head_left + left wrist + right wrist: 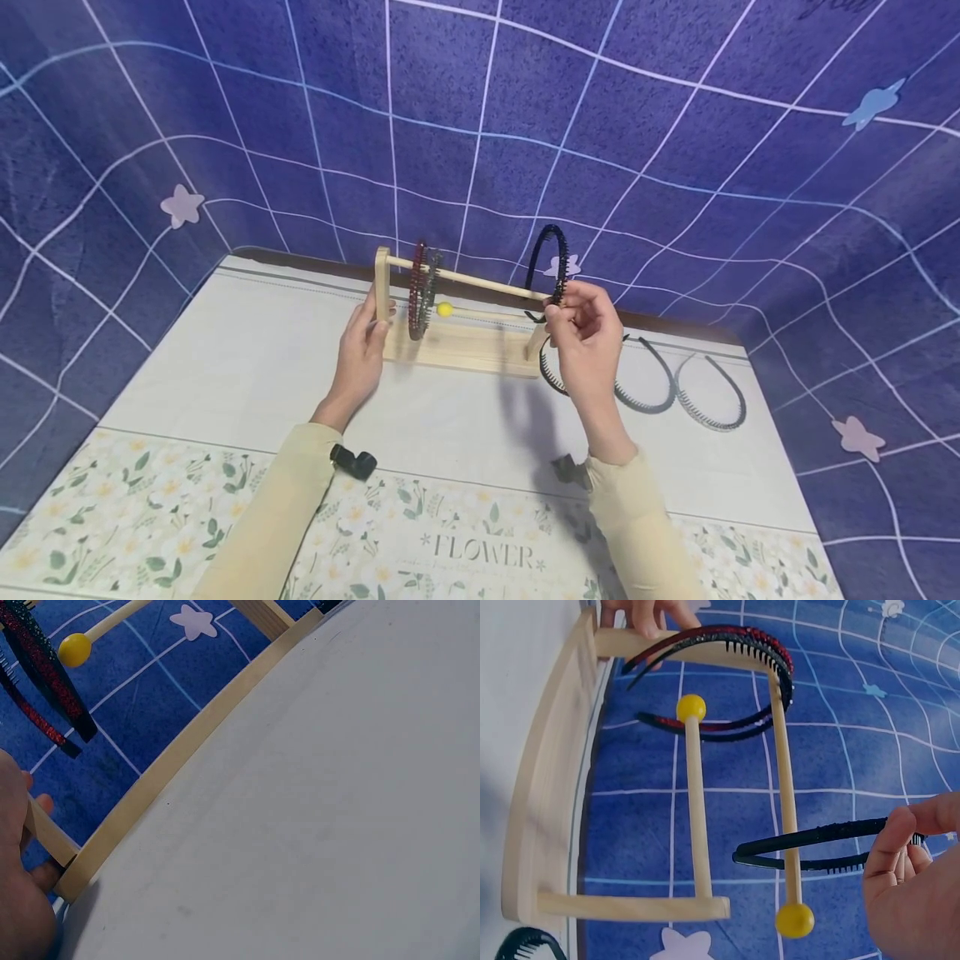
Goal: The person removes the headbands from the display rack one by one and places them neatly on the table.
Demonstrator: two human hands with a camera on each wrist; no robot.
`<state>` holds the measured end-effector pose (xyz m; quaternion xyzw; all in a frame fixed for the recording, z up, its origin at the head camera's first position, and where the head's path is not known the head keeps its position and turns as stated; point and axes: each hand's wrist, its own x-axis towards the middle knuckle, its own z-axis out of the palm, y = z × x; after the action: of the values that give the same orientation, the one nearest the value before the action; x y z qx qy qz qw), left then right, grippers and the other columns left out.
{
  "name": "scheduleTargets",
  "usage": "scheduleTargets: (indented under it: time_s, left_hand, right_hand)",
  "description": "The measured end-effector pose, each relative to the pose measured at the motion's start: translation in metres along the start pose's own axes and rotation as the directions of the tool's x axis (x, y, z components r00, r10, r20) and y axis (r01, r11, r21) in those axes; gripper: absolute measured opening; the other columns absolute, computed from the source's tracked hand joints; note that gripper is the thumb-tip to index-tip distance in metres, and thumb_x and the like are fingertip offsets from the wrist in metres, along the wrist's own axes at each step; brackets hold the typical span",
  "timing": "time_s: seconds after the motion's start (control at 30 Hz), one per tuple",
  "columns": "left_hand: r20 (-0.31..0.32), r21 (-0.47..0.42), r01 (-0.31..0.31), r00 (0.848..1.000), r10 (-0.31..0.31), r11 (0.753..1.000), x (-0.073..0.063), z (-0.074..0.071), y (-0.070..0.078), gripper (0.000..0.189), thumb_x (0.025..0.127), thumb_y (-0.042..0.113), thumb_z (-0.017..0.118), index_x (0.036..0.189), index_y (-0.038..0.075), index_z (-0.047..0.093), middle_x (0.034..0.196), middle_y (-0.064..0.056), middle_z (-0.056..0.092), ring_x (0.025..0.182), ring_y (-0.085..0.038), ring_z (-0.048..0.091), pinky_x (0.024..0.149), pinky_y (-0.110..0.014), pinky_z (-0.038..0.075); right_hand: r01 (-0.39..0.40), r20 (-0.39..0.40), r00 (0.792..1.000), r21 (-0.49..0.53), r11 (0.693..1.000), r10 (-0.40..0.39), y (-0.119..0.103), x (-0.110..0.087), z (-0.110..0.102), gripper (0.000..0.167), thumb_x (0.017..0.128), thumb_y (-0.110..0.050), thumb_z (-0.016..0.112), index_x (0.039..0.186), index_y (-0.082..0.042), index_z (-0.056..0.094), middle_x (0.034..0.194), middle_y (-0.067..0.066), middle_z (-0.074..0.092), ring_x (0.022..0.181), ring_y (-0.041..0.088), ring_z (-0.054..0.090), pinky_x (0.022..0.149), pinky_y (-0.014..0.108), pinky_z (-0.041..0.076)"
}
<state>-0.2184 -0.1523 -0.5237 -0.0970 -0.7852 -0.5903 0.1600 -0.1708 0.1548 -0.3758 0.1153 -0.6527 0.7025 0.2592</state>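
Observation:
A wooden stand has two horizontal rods with yellow ball ends. My left hand grips its left upright, thumb in front and fingers behind. A red glittery headband and a dark glittery headband hang side by side on the upper rod, toward the left end. My right hand pinches a black toothed headband at the rod's right end. In the right wrist view this headband's two arms cross the rod just short of its yellow ball.
Three more toothed headbands lie on the white tabletop to the right: one partly behind my right hand, a dark one and a grey one. Behind the table's far edge hangs a blue grid-patterned cloth.

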Motion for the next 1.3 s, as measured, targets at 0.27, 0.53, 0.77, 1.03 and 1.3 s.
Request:
scheduleTargets:
  time_s: [0.27, 0.53, 0.77, 1.03, 1.3]
  left_hand:
    - [-0.010, -0.021, -0.007, 1.000, 0.007, 1.000, 0.001, 0.001, -0.002, 0.072, 0.117, 0.005, 0.047, 0.179, 0.032, 0.023, 0.154, -0.023, 0.054, 0.140, -0.047, 0.060, 0.126, -0.060, 0.049]
    - [-0.006, -0.018, 0.002, 1.000, -0.002, 1.000, 0.002, 0.001, -0.002, 0.072, 0.117, 0.008, 0.046, 0.178, 0.037, 0.022, 0.155, -0.022, 0.053, 0.142, -0.042, 0.060, 0.127, -0.053, 0.051]
    - [-0.007, -0.010, 0.001, 1.000, -0.001, 1.000, 0.001, 0.001, -0.001, 0.072, 0.117, 0.007, 0.047, 0.178, 0.037, 0.022, 0.154, -0.023, 0.053, 0.142, -0.043, 0.060, 0.126, -0.053, 0.051]
    - [-0.007, -0.011, -0.004, 1.000, 0.004, 1.000, 0.000, 0.000, 0.000, 0.073, 0.117, 0.008, 0.047, 0.178, 0.040, 0.022, 0.154, -0.022, 0.053, 0.143, -0.043, 0.060, 0.126, -0.053, 0.051]
    - [-0.007, -0.015, -0.009, 1.000, 0.008, 1.000, 0.000, 0.000, -0.001, 0.073, 0.117, 0.007, 0.047, 0.178, 0.039, 0.022, 0.153, -0.024, 0.053, 0.141, -0.045, 0.060, 0.126, -0.055, 0.051]
  right_hand:
    - [0.018, -0.014, 1.000, 0.008, 1.000, -0.018, -0.001, 0.002, -0.013, 0.027, 0.093, 0.015, 0.067, 0.115, 0.000, 0.071, 0.094, 0.001, 0.073, 0.069, 0.005, 0.064, 0.052, 0.014, 0.052]
    - [0.008, -0.051, 0.999, -0.018, 1.000, -0.009, -0.002, 0.003, -0.022, 0.029, 0.092, 0.018, 0.068, 0.115, 0.001, 0.072, 0.092, -0.003, 0.071, 0.070, 0.005, 0.065, 0.052, 0.014, 0.053]
    - [0.011, -0.068, 0.998, -0.016, 1.000, -0.012, 0.000, 0.003, -0.032, 0.026, 0.093, 0.017, 0.067, 0.115, 0.006, 0.071, 0.091, 0.001, 0.073, 0.069, 0.005, 0.064, 0.053, 0.013, 0.053]
    - [0.014, -0.082, 0.997, -0.035, 0.999, -0.017, 0.004, 0.003, -0.043, 0.030, 0.093, 0.018, 0.066, 0.113, -0.003, 0.073, 0.093, 0.000, 0.075, 0.071, 0.005, 0.066, 0.053, 0.012, 0.053]
    - [-0.016, -0.081, 0.997, -0.090, 0.996, 0.008, 0.012, 0.001, -0.058, 0.024, 0.092, 0.021, 0.063, 0.116, 0.015, 0.066, 0.093, 0.004, 0.073, 0.072, 0.005, 0.063, 0.054, 0.012, 0.053]
